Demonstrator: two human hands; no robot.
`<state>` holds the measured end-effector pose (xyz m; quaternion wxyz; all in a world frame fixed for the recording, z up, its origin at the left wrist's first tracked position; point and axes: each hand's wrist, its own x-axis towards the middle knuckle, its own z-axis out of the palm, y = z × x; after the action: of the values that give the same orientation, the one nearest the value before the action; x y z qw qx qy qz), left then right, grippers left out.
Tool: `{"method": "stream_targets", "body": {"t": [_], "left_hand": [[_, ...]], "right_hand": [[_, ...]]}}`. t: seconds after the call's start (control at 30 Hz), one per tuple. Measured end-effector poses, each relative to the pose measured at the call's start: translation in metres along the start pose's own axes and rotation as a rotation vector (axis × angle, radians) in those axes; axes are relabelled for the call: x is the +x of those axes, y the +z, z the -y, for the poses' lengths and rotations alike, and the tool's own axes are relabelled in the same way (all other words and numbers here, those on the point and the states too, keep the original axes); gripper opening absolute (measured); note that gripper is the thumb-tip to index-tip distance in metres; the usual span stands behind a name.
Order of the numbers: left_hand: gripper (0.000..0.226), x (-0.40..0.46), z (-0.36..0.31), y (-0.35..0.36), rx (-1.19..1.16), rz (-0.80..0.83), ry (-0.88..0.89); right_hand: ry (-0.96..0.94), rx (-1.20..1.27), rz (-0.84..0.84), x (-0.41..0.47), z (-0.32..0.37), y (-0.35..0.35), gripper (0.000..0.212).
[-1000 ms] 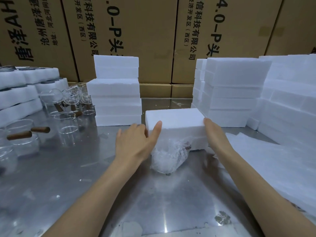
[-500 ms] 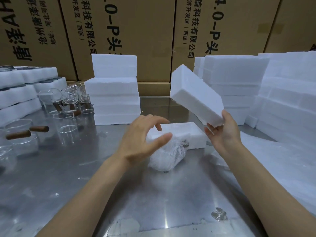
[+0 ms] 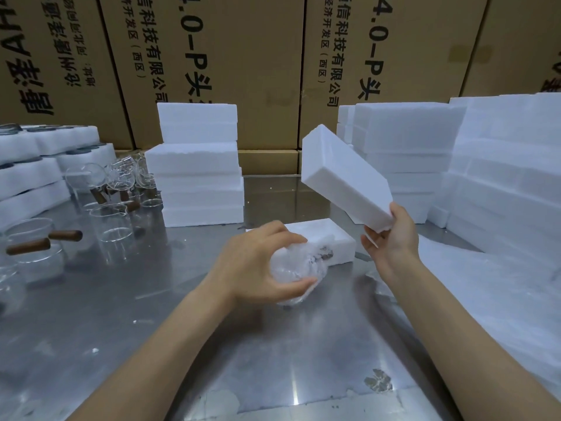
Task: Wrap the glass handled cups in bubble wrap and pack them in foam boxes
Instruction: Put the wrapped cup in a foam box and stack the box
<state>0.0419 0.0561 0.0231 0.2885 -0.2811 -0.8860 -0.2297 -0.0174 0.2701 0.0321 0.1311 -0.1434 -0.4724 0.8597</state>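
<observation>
Left hand (image 3: 258, 265) curled round a wrapped cup (image 3: 291, 268), thumb under, fingers over the top, just off or on the steel table (image 3: 182, 344); contact with the table hidden by the hand. Cup blurred through the bubble wrap, only a dark patch near the handle end. Right hand (image 3: 391, 241) gripping one corner of a foam lid (image 3: 343, 177), tilted in the air. Foam base (image 3: 331, 238) flat on the table just behind the cup, partly covered by it; inside not visible. Bare cups (image 3: 112, 220) with wooden handles at left, some cut off by the edge. Foam stacks (image 3: 197, 165) behind, cartons (image 3: 243, 71) beyond.
</observation>
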Motion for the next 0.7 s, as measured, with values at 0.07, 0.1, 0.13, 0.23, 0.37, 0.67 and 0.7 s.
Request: {"method": "stream_targets", "body": {"t": [0.07,0.1,0.13,0.23,0.37,0.67,0.7], "left_hand": [[0.056,0.006,0.000,-0.005,-0.109,-0.151,-0.004],[0.055,0.010,0.002,-0.008,-0.132,-0.239,-0.017],[0.057,0.015,0.004,-0.011,-0.135,-0.313,-0.044],[0.062,0.030,0.013,-0.012,-0.103,-0.380,-0.150],[0.064,0.039,0.025,0.003,-0.059,-0.232,-0.231],[0.055,0.032,0.040,0.030,-0.035,0.062,-0.307],[0.054,0.031,0.041,0.031,-0.028,0.075,-0.304]], "right_hand": [[-0.006,0.003,-0.030,0.001,0.001,-0.001,0.018],[-0.008,0.011,-0.041,0.002,0.001,-0.002,0.021],[-0.008,0.021,-0.048,0.002,0.001,-0.002,0.021],[-0.013,0.032,-0.059,0.002,0.002,-0.002,0.018],[-0.031,0.022,-0.080,0.003,0.002,-0.002,0.024],[-0.005,-0.005,-0.050,0.005,0.000,-0.002,0.015],[-0.003,-0.008,-0.046,0.004,0.000,-0.001,0.016]]}}
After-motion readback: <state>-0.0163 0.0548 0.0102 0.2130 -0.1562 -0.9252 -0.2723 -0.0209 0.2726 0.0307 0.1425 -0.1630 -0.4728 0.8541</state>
